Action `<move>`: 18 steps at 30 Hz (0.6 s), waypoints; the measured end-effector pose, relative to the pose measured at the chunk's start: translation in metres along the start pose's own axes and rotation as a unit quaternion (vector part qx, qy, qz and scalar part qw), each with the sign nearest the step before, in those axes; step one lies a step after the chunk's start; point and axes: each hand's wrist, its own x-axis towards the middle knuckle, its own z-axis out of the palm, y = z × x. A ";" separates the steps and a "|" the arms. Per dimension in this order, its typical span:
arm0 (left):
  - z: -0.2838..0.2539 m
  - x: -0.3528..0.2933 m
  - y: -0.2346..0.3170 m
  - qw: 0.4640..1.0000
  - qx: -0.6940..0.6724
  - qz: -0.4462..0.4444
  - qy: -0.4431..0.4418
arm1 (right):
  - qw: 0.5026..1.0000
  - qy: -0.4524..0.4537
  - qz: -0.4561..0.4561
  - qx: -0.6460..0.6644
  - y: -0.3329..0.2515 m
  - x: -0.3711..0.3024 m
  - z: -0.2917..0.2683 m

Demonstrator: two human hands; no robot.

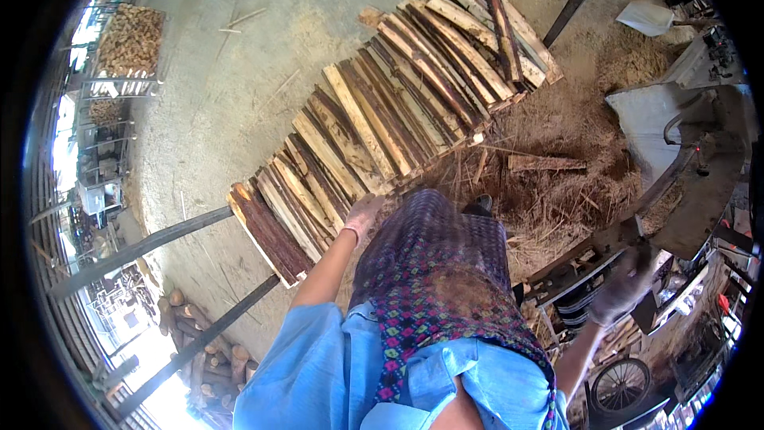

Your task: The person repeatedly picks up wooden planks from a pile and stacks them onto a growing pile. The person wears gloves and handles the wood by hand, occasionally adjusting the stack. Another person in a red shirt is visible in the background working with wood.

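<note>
A long row of wooden slabs (370, 127), many with bark on, lies side by side across the middle of the view. My left hand (364, 216), in a pale glove, is by the near ends of these slabs. Its fingers look stretched out, and I see nothing held in them. Off to the right, my right hand (625, 291) wears a dark glove and is smeared by motion. It is beside the edge of a machine table (676, 219); its fingers and anything in them cannot be made out. One bark-covered slab (501, 32) lies across others at the row's far end.
Wood shavings and splinters (573, 183) cover the floor right of the row, with a loose bark piece (545, 162) on them. Dark beams (143, 251) stand at the left. Cut logs (207, 358) are piled lower left. A spoked wheel (621, 386) is at lower right.
</note>
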 end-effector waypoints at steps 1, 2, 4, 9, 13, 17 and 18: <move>-0.003 0.007 -0.007 1.000 0.008 -0.003 0.005 | 0.994 -0.101 0.050 0.008 -0.029 -0.024 0.035; -0.004 0.007 -0.003 0.999 -0.035 -0.033 -0.015 | 0.975 -0.199 0.099 0.004 -0.059 -0.049 0.070; -0.010 -0.003 0.020 0.996 -0.068 -0.046 -0.043 | 0.874 -0.459 0.157 -0.020 -0.132 -0.058 0.136; -0.045 -0.054 0.035 0.998 0.003 -0.032 -0.059 | 0.802 -0.573 0.151 0.079 -0.132 -0.168 0.343; -0.077 -0.083 -0.006 0.995 -0.048 -0.086 -0.025 | 0.778 -0.483 0.384 0.115 -0.152 -0.220 0.445; -0.094 -0.076 -0.084 0.990 -0.070 -0.121 0.015 | 0.817 -0.376 0.436 0.039 -0.180 -0.237 0.478; -0.094 -0.075 -0.078 0.985 -0.096 -0.139 0.017 | 0.817 -0.393 0.421 0.036 -0.176 -0.232 0.473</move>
